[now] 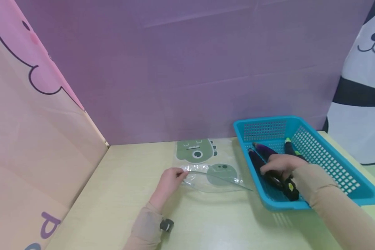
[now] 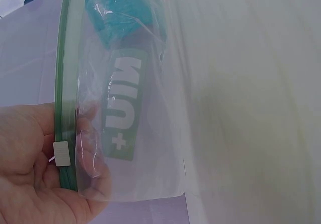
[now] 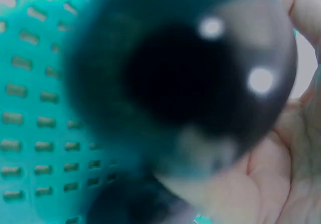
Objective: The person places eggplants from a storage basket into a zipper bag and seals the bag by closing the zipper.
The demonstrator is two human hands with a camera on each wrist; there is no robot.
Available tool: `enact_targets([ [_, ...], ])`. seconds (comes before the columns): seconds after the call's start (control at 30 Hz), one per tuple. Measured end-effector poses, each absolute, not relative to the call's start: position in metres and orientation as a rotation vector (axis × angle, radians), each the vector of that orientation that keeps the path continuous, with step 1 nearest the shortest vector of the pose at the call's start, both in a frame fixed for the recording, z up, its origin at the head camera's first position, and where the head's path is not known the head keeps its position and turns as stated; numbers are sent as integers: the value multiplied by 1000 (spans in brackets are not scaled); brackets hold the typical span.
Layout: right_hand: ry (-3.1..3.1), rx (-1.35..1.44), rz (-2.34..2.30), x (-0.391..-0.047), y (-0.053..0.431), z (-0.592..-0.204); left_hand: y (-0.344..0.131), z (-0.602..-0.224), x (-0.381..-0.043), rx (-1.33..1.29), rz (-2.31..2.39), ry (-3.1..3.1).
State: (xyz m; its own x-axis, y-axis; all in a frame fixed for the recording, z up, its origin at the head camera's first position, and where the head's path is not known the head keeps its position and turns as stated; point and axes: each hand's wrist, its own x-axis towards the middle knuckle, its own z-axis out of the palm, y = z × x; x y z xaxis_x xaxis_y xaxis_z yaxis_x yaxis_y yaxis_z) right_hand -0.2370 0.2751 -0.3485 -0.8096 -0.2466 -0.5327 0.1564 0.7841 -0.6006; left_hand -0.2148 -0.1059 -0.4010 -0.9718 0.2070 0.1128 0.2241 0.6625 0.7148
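Note:
My left hand (image 1: 169,182) pinches the zip edge of a clear plastic slider bag (image 1: 197,180) with green creature prints. Up close in the left wrist view, thumb and fingers hold the green zip strip (image 2: 64,83) beside its white slider (image 2: 61,153). To the right, my right hand (image 1: 282,165) reaches into a blue basket (image 1: 328,149) and grips a dark, glossy eggplant (image 1: 273,180). Its rounded, blurred end (image 3: 185,78) fills much of the right wrist view. Other eggplants lie around that hand, including a purple one (image 1: 264,150) and one with a green tip (image 1: 288,144).
The pale table (image 1: 128,180) carries both bag and basket. A purple backdrop (image 1: 181,76) rises at the table's far edge. Printed panels stand at the left (image 1: 34,139) and right, the right one showing a panda (image 1: 359,121). The basket's rim stands above the tabletop.

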Motion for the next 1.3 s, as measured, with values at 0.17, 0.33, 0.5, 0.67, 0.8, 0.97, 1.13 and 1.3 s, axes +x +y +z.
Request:
enact_targets([
  [0.17,2355,-81,-947,-238,280,-345,-105,-400,-214,-361,-1229,-2851],
  [0.33,2335,-78,-1032,-241,281,-343,-105,-398,-213,-365,-1220,-2850],
  [0.5,2291,-71,-1129,-243,281,-341,-106,-399,-214,-376,-1217,-2836],
  [0.67,2279,-64,-1167,-243,281,-339,-106,-399,-213,-386,-1211,-2831],
  [0.8,2269,-42,-1209,-244,281,-338,-106,-399,-213,-380,-1212,-2836],
  [0.97,2237,-32,-1270,-245,281,-339,-106,-400,-214,-368,-1211,-2849],
  [1.13,2225,-33,-1303,-247,283,-340,-106,-399,-214,-352,-1226,-2859],
  [1.3,2206,-30,-1349,-248,283,-340,-107,-398,-212,-403,-1218,-2826],
])
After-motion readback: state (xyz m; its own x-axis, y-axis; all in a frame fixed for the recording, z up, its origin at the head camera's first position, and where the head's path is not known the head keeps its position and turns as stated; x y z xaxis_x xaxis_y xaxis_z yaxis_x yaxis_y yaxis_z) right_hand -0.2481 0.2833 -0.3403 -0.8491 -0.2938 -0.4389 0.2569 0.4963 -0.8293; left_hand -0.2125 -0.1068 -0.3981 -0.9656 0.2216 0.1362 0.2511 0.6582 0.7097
